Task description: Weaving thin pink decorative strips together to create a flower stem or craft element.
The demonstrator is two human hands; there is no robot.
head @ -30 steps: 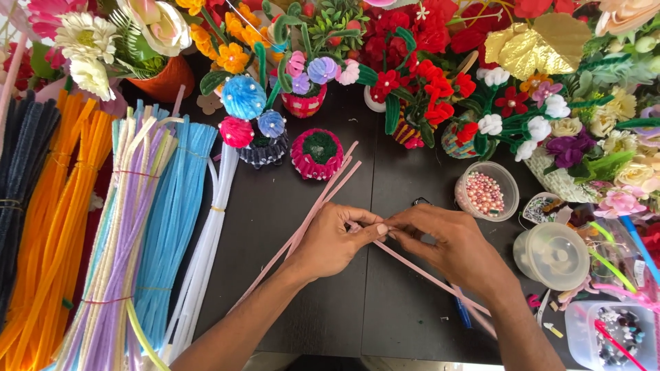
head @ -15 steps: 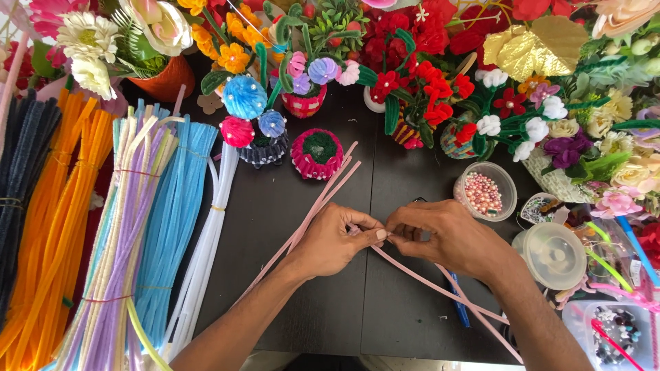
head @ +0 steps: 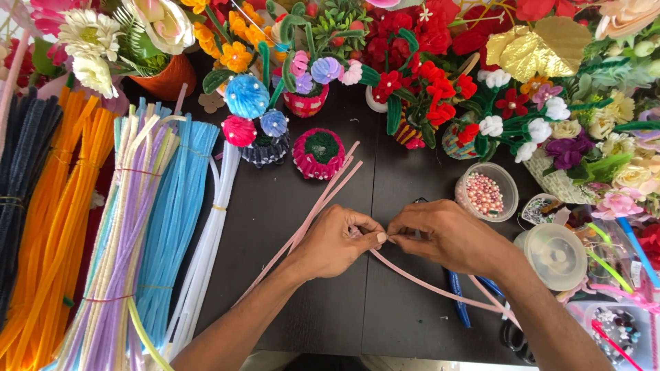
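Black table (head: 330,302), ringed with craft flowers. Left hand (head: 333,244) and right hand (head: 447,237) meet at its middle, both pinched shut on pink pipe cleaners (head: 323,203), three or so. Two lidded tubs (head: 487,191) sit right.

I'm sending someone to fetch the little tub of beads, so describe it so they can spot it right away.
Start at the black table and look just past the right hand, below the row of craft flowers. There stands a small round clear tub, open-topped and full of pink and white beads. The round container beside it is larger and has a lid on.
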